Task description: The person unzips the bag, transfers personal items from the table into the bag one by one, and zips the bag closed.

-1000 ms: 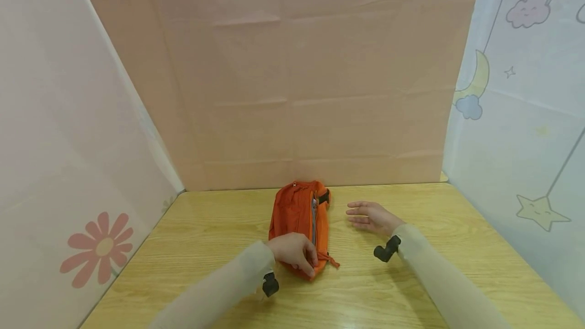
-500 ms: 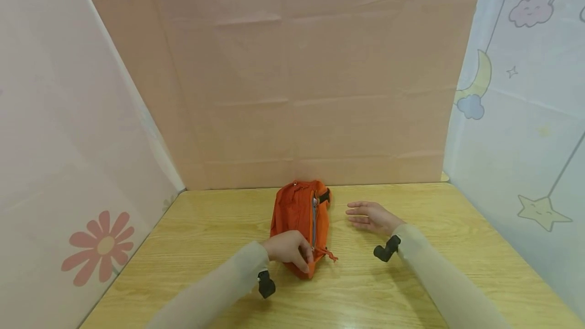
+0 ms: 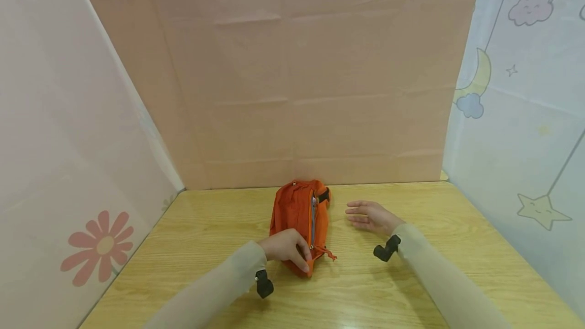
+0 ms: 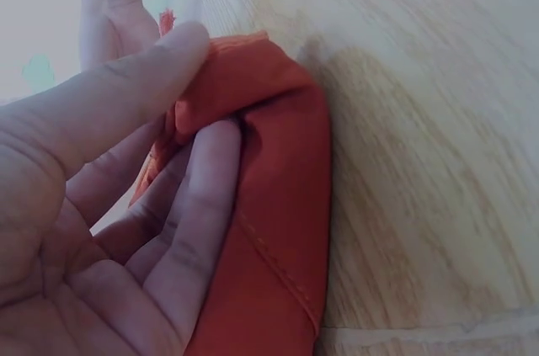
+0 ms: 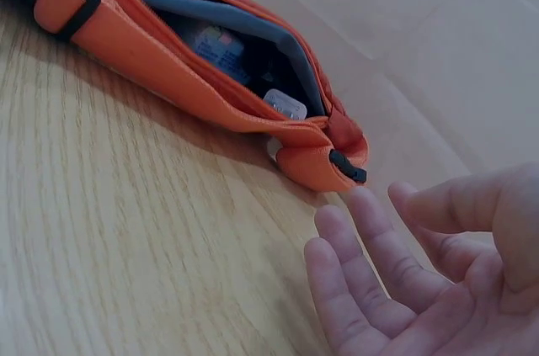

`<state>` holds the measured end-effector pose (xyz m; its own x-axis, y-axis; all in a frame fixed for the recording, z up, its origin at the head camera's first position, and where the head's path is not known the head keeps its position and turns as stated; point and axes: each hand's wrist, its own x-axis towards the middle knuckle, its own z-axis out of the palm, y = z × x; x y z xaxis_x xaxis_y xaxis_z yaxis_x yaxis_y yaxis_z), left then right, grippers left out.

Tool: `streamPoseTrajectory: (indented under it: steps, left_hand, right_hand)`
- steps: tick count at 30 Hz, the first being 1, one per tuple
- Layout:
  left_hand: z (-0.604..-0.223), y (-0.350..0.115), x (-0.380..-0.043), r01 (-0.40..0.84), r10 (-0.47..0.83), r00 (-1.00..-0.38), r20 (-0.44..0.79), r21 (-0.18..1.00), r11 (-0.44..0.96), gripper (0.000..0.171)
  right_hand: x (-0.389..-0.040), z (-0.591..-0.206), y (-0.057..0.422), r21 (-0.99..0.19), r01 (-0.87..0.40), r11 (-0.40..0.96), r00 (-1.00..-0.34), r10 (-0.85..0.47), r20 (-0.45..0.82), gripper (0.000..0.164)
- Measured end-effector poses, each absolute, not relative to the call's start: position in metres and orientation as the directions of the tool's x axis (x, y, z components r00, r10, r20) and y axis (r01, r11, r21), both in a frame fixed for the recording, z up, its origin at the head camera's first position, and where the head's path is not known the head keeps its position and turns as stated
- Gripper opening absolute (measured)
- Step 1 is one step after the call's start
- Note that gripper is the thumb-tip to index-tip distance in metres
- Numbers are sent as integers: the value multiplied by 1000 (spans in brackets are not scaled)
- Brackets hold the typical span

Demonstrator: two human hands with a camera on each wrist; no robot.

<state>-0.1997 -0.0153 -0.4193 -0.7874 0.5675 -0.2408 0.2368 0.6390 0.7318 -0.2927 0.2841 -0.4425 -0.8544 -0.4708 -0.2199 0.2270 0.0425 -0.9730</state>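
Note:
An orange-red fabric waist bag point(image 3: 292, 212) lies lengthwise on the wooden table, its side zipper undone. Its near end is pinched between the thumb and fingers of my left hand point(image 3: 287, 247); the left wrist view shows the cloth folded over at the fingertips point(image 4: 219, 133). Through the zipper opening, the right wrist view reveals a grey lining point(image 5: 278, 36), a small pale item point(image 5: 285, 104) and a bluish printed item point(image 5: 217, 51), whose kinds I cannot make out. My right hand point(image 3: 372, 217) is held apart, right of the bag, fingers extended and holding nothing.
Orange straps with black buckles point(image 5: 82, 4) hang along the bag's right side. An orange cord point(image 3: 328, 253) trails from its near end. The wooden table point(image 3: 205, 227) meets a peach cloth backdrop point(image 3: 320, 90) behind, with patterned sheets at both sides.
My left hand has shifted slightly left, drawing the bag's near end with it. My right hand stays in place.

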Motion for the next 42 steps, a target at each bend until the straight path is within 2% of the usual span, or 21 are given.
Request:
streamPoseTrajectory:
  steps: [7,16,23,27,31,36,42]
  left_hand:
    - [-419,-16,-202,236,584,-775,-240,748,620,9]
    - [-420,-17,-204,237,601,-762,-241,760,606,8]
    - [-422,-18,-205,231,599,-762,-245,761,606,8]
    - [-422,-17,-205,235,595,-766,-244,755,612,9]
    - [-422,-17,-205,231,593,-767,-246,756,612,9]
    - [-423,-17,-205,216,602,-758,-251,774,595,9]
    - [-421,-17,-205,217,611,-753,-246,783,582,9]
  right_hand:
    - [-281,-435,263,-986,148,77,-840,-517,-167,48]
    - [-253,-427,219,-983,-20,184,-747,-656,-108,32]
    - [-239,-429,204,-937,-83,339,-756,-634,-163,19]
    - [-234,-431,201,-923,-126,365,-757,-636,-148,19]
    - [-231,-432,201,-923,-168,347,-731,-672,-120,18]
    - [-230,-437,201,-923,-158,351,-716,-684,-138,19]
    - [-231,-443,198,-923,-82,377,-744,-639,-195,18]
